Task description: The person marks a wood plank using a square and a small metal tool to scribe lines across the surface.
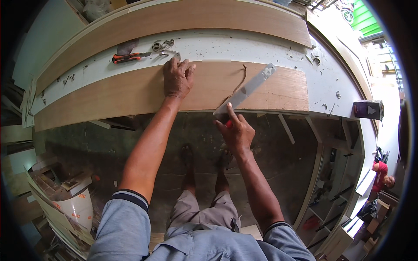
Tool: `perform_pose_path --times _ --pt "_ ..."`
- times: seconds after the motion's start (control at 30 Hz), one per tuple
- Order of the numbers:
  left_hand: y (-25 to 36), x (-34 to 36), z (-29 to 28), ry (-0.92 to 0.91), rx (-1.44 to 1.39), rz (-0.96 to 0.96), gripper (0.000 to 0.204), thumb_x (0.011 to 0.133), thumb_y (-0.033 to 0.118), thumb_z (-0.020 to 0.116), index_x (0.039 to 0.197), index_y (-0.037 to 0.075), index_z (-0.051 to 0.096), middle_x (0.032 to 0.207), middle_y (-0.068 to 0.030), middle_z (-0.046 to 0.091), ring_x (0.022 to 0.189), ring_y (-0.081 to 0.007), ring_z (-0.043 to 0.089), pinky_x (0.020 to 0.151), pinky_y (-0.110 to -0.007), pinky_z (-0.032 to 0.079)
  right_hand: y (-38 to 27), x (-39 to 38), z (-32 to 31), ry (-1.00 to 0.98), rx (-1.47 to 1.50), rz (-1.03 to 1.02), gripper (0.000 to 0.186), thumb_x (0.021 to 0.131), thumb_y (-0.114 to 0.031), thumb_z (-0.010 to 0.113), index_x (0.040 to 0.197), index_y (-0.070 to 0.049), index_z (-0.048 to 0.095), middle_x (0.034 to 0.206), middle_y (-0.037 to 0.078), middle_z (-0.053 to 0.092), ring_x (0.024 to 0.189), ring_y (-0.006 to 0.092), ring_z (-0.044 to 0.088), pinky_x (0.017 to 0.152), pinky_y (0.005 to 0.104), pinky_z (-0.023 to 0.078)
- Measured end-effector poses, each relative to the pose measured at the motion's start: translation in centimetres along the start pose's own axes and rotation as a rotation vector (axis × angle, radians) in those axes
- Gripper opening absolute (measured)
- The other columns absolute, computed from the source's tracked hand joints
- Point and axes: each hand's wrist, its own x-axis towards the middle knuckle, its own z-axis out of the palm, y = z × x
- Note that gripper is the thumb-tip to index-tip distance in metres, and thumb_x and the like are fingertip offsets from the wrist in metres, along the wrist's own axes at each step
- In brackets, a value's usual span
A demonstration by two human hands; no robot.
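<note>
My left hand (177, 80) rests on a long brown wooden board (117, 93), its bent fingers gripping the far edge. In my right hand (237, 132) is a long flat grey blade (254, 84) with a bit of red showing at the grip. My index finger lies along the blade, which slants across the board toward the far right. I cannot make out any teeth on it. A thin curved brown strip (243, 76) lies on the board beside the blade. At the board's far edge is a short pale strip (217, 61).
Beyond the board, an orange and black utility knife (130, 57) and curled scraps (163, 45) lie on the white tabletop (200, 41). A second long board (191, 19) lies farther back. At the right stands a dark box (368, 109). A person in red (381, 174) is far right.
</note>
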Motion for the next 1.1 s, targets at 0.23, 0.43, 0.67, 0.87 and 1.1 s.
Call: perform_pose_path --times 0.23,0.43,0.67,0.87,1.1 --pt "-0.4 -0.3 0.2 0.038 0.02 0.034 0.033 0.093 0.034 0.07 0.112 0.007 0.075 0.099 -0.0143 0.057 0.098 -0.0338 0.055 0.091 -0.046 0.046 -2.5 -0.7 1.9 0.02 -0.046 0.012 0.079 0.074 -0.045 0.087 0.145 -0.026 0.059 0.077 0.005 0.059 0.066 0.0254 0.065 0.056 0.0409 0.052" --pt "-0.3 0.1 -0.1 0.029 0.059 0.046 0.034 0.093 0.036 0.069 0.111 0.007 0.075 0.1 -0.0135 0.058 0.105 -0.0333 0.053 0.098 -0.048 0.043 -4.9 -1.0 2.7 -0.056 0.04 0.07 0.078 0.073 -0.044 0.088 0.144 -0.026 0.061 0.076 0.003 0.058 0.065 0.0243 0.064 0.056 0.0396 0.052" --pt "-0.4 0.0 0.0 -0.006 0.033 -0.014 0.031 0.094 0.036 0.067 0.109 0.011 0.077 0.102 -0.0135 0.06 0.102 -0.0335 0.055 0.097 -0.049 0.042 -8.0 -1.6 3.6 -0.133 0.013 0.123 0.076 0.074 -0.041 0.087 0.143 -0.025 0.061 0.077 0.005 0.057 0.066 0.0252 0.064 0.057 0.041 0.053" --pt "-0.2 0.3 0.4 -0.003 0.027 -0.049 0.031 0.101 0.032 0.056 0.106 0.01 0.077 0.097 -0.0133 0.059 0.097 -0.0334 0.056 0.094 -0.047 0.042 -9.7 -1.9 4.6 0.051 0.08 -0.001 0.076 0.076 -0.041 0.086 0.144 -0.022 0.06 0.079 0.006 0.057 0.068 0.0257 0.064 0.057 0.0408 0.053" --pt "-0.5 -0.4 0.5 0.012 -0.086 -0.111 0.041 0.104 0.034 0.047 0.097 0.007 0.076 0.098 -0.0149 0.059 0.099 -0.0346 0.055 0.094 -0.048 0.042 -11.2 -1.6 6.9 0.003 0.097 0.033 0.078 0.075 -0.041 0.086 0.146 -0.023 0.059 0.08 0.007 0.059 0.072 0.0251 0.066 0.061 0.0414 0.053"
